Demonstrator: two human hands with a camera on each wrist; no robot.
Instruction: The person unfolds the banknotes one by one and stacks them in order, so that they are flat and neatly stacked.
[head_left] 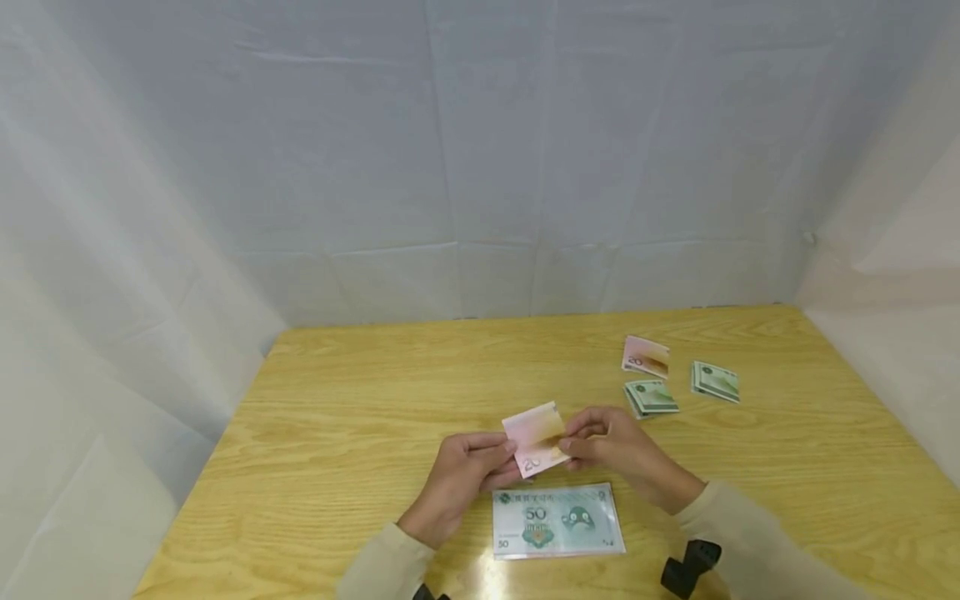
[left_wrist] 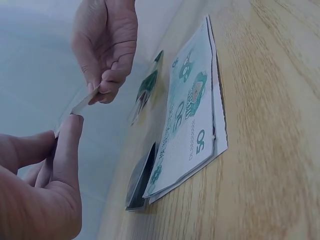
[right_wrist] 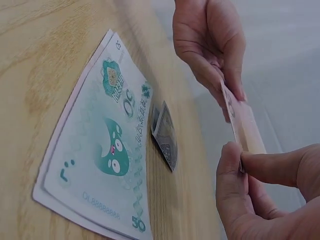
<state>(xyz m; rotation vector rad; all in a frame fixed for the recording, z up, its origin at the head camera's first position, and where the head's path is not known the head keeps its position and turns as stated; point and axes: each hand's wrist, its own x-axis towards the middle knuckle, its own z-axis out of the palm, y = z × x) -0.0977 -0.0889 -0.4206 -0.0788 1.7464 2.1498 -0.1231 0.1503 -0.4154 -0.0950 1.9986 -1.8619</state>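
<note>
A folded pink 20 play banknote [head_left: 534, 433] is held up off the table between both hands. My left hand [head_left: 471, 471] pinches its left edge between thumb and fingers. At the opposite edge, my right hand [head_left: 626, 454] pinches it with thumb and fingertips. Just in front of the hands lies a flat stack of play banknotes [head_left: 555, 540], a green 50 on top. In the right wrist view a small folded dark note [right_wrist: 166, 137] rests on the table beyond the stack; the hands mostly cover that spot in the head view.
Toward the back right of the wooden table [head_left: 360, 392] lie a folded pink 20 note [head_left: 647, 355] and two folded green notes, one nearer [head_left: 652, 397] and one farther right [head_left: 717, 382]. White sheeting [head_left: 495, 167] encloses the table's back and sides.
</note>
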